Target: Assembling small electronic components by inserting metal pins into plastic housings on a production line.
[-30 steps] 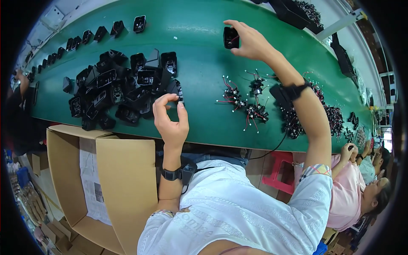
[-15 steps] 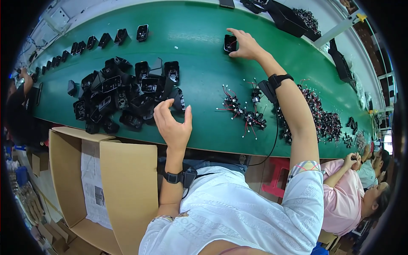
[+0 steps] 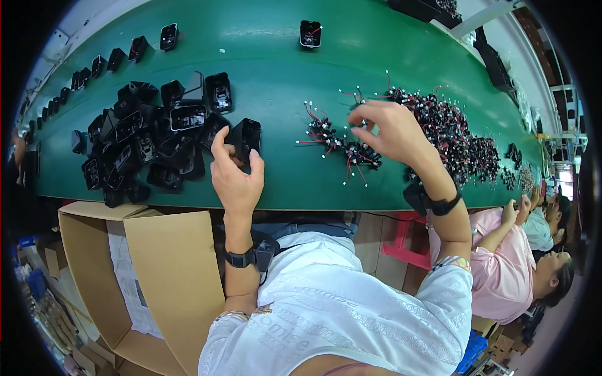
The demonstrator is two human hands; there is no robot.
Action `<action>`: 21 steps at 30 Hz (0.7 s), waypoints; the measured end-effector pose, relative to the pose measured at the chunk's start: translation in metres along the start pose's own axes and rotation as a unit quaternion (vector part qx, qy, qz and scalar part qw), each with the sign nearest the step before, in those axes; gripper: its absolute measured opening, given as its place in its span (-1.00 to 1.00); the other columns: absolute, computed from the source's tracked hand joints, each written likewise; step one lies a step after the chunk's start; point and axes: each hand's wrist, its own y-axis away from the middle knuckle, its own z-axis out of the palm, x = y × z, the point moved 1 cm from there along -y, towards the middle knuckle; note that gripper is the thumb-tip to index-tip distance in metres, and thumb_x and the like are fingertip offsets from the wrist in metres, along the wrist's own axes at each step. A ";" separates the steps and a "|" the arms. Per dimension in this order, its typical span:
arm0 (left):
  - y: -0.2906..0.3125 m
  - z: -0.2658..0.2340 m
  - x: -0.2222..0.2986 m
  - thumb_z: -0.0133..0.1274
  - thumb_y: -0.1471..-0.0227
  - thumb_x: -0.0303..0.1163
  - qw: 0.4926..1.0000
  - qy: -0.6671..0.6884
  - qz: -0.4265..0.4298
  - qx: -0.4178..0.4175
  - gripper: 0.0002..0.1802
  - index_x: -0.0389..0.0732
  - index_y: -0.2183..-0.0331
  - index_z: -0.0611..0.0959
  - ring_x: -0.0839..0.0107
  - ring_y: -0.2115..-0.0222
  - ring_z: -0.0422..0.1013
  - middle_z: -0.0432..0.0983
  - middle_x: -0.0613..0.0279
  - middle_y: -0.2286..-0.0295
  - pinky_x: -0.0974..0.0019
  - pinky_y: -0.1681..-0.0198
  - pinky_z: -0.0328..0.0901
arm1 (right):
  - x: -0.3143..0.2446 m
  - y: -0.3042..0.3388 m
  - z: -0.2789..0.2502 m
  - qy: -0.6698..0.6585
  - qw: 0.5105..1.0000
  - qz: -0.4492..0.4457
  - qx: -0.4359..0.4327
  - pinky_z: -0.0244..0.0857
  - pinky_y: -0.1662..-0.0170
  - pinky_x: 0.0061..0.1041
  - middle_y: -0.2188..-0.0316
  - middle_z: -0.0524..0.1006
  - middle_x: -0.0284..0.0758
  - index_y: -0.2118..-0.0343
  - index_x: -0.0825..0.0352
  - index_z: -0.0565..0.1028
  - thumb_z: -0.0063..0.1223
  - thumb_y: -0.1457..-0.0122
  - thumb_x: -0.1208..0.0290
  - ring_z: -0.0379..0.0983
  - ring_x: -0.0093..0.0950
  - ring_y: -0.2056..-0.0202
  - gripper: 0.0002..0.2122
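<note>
At the near edge of the heap, my left hand grips an open black plastic housing between thumb and fingers. My right hand hovers over small black parts with red and black wires and white plugs. Its thumb and forefinger are bent and a little apart, with nothing visible between them. Alone on the far part of the green table stands another black housing, with a red wire showing inside. Beside my left hand lies a heap of black housings.
A row of housings runs along the table's far left. Many wired parts are heaped at the right. An open cardboard box stands below the near edge at left. A co-worker in pink sits at right, near a red stool.
My right hand has left the far housing and come back to the wired parts. My left hand has taken hold of a housing at the heap's edge. The view has shifted slightly.
</note>
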 end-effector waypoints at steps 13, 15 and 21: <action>0.004 -0.013 0.021 -0.18 0.15 -0.53 0.664 0.661 -0.232 -0.261 -0.05 -0.23 -0.36 0.12 0.07 0.31 0.60 0.33 -0.35 -0.13 0.34 0.40 0.46 | -0.010 -0.049 0.033 -0.038 0.999 0.011 -0.030 0.48 0.25 -0.26 0.38 0.64 -0.23 0.05 0.29 0.52 0.25 -0.10 0.39 0.61 -0.24 0.33 -0.66; 0.005 -0.011 0.023 -0.05 0.21 -0.55 0.613 0.686 -0.277 -0.277 0.03 -0.21 -0.37 0.09 -0.04 0.16 0.58 0.15 -0.32 -0.25 0.35 0.33 0.47 | -0.010 -0.043 0.023 -0.069 0.997 0.027 -0.030 0.47 0.27 -0.31 0.38 0.63 -0.23 0.03 0.30 0.50 0.24 -0.08 0.45 0.60 -0.27 0.36 -0.65; 0.011 -0.001 0.024 0.08 0.19 -0.68 0.682 0.647 -0.205 -0.273 0.05 -0.21 -0.35 0.08 -0.11 0.04 0.53 0.15 -0.14 -0.27 0.27 0.19 0.53 | -0.003 -0.029 0.008 -0.290 0.950 0.114 -0.028 0.41 0.26 -0.61 0.15 0.59 -0.26 0.11 0.39 0.50 0.17 -0.13 0.58 0.50 -0.65 0.30 -0.75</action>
